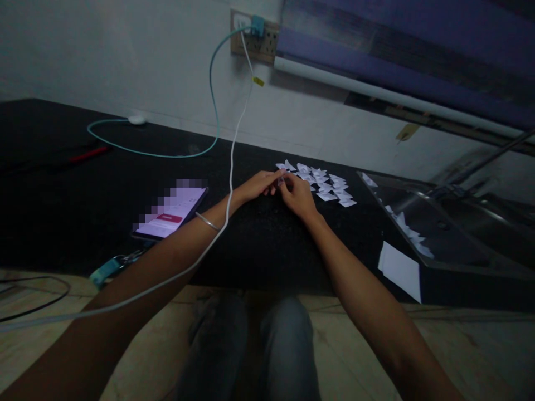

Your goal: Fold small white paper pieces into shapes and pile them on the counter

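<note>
My left hand (259,186) and my right hand (299,196) meet over the dark countertop, fingertips pinched together. Between them shows a sliver of a small piece of folded paper (281,181), mostly hidden by the fingers. Just beyond and to the right of my right hand, several small folded paper boats (324,181) lie in close rows on the counter. A stack of white paper sheets (400,272) rests near the front edge, to the right of my right forearm.
A lit phone (171,214) lies beside my left forearm. A white cable (232,161) hangs from the wall socket (251,42) and crosses that forearm. At right is a metal sink (443,225), with more folded papers (407,228) along its left rim. A teal cable (167,156) curves behind.
</note>
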`<state>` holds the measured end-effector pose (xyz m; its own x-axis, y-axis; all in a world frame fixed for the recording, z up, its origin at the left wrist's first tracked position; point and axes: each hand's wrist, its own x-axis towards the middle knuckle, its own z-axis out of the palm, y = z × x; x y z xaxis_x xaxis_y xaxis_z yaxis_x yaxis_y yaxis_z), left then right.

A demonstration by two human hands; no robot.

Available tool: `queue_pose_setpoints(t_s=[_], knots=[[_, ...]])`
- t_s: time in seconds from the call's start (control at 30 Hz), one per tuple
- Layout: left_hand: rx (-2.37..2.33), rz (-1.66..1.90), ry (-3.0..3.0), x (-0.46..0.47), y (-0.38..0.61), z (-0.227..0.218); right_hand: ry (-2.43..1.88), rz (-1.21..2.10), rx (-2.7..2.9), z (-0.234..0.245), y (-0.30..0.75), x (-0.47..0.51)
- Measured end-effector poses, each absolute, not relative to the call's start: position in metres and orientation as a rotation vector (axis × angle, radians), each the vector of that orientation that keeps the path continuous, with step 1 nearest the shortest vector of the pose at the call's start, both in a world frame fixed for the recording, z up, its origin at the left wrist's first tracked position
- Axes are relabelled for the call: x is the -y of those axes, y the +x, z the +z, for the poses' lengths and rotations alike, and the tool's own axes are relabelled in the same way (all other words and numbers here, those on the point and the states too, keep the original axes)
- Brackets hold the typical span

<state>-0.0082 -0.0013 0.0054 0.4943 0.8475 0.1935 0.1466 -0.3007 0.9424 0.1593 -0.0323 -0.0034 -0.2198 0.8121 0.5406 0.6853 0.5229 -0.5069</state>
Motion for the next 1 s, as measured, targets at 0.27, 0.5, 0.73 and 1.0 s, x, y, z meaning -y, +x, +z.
queue_pose_setpoints(t_s=[0.27,0.5,0.73,1.0], knots=[[-0.914,0.837,1.670,-0.005,-0.008,0.005,-1.156,0.151,1.976,-0.003,0.157,0.034],[-0.886,0.824,1.813,0.002,-0.009,0.006,-1.256,0.071,1.985,0.002,0.156,0.038],[-0.872,0.827,1.802,0.000,-0.012,0.004,-1.261,0.147,1.888,-0.001,0.156,0.035],[-0.896,0.853,1.770,0.005,-0.015,0.011,-1.130,0.595,1.703,-0.015,0.158,0.016]])
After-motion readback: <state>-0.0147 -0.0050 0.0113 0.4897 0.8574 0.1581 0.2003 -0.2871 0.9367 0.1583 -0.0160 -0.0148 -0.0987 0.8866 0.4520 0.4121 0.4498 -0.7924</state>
